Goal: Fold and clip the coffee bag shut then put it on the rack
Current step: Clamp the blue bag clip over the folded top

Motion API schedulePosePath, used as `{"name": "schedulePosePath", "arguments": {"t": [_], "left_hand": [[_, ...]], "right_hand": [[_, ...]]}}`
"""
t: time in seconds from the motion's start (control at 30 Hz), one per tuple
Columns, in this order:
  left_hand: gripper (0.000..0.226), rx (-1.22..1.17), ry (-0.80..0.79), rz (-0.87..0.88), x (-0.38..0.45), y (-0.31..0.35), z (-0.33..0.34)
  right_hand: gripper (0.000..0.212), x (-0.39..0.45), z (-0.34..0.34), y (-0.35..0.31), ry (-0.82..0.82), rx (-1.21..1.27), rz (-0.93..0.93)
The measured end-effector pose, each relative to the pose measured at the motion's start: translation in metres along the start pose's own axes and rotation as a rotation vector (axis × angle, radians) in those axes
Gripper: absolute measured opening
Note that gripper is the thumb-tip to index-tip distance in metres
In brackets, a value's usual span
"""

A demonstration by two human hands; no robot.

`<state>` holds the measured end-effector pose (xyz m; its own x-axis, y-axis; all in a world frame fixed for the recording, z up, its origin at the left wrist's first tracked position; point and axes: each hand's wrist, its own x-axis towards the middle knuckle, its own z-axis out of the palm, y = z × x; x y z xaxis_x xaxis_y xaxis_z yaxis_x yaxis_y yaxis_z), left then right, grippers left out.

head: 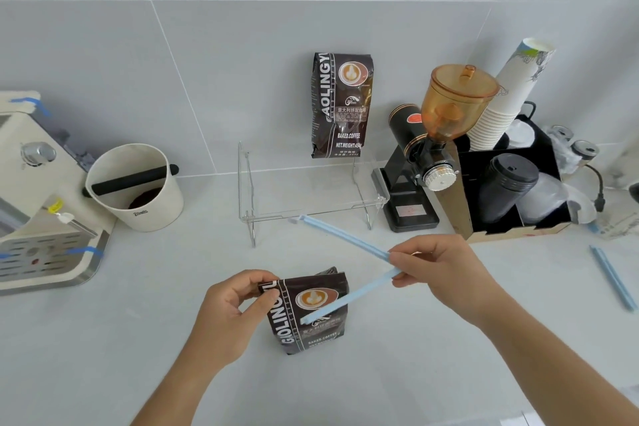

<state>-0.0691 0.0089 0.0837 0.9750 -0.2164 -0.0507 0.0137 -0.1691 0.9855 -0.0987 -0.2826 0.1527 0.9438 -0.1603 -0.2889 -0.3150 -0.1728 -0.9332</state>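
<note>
While the left hand (224, 315) pinches the upper left corner of the coffee bag (307, 313) between thumb and fingers, the bag stands upright on the pale bench (138, 339), its top folded down, in front of the person and well short of the rack. The right hand (446, 273) has its grip pinching the hinged end of a light blue sealing clip (345, 252), which is swung open into a V: one arm reaches up and left toward the rack's front edge, the other slants down and left across the front of the bag. The clear acrylic rack (311, 197) stands against the tiled wall beyond the bag, and a second coffee bag (340, 105) stands upright on its rear part, leaning on the wall. To the right of the rack is a black coffee grinder (425, 162) with an amber hopper, and beside that a box organiser (515, 190) holding a black lidded tumbler, with a slanting stack of paper cups (508, 97) behind it. A white knock box (135, 187) with a black bar across its mouth sits left of the rack, next to a cream espresso machine (41, 197) at the left edge. A spare blue clip (613, 277) lies on the bench far to the right, well apart from both hands.
</note>
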Motion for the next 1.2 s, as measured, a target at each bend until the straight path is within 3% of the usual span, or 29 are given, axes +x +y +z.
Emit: {"name": "schedulePosePath", "arguments": {"t": [0.47,0.8,0.9,1.0,1.2], "left_hand": [[0.032,-0.035,0.152,-0.072,0.001,-0.008,0.007],[0.034,-0.048,0.203,-0.055,0.004,-0.008,0.013],[0.025,-0.052,0.203,-0.027,0.003,-0.009,0.014],[0.024,-0.035,0.216,-0.005,0.003,-0.009,0.015],[0.027,-0.051,0.226,0.01,0.005,-0.011,0.017]], "right_hand": [[0.011,0.014,0.046,-0.005,-0.194,-0.152,0.021],[0.017,0.023,0.048,0.0,-0.291,0.038,0.059],[0.011,0.024,0.045,0.004,-0.379,0.076,0.064],[0.02,0.026,0.041,0.008,-0.456,0.091,0.075],[0.028,0.026,0.045,0.017,-0.406,0.12,0.031]]}}
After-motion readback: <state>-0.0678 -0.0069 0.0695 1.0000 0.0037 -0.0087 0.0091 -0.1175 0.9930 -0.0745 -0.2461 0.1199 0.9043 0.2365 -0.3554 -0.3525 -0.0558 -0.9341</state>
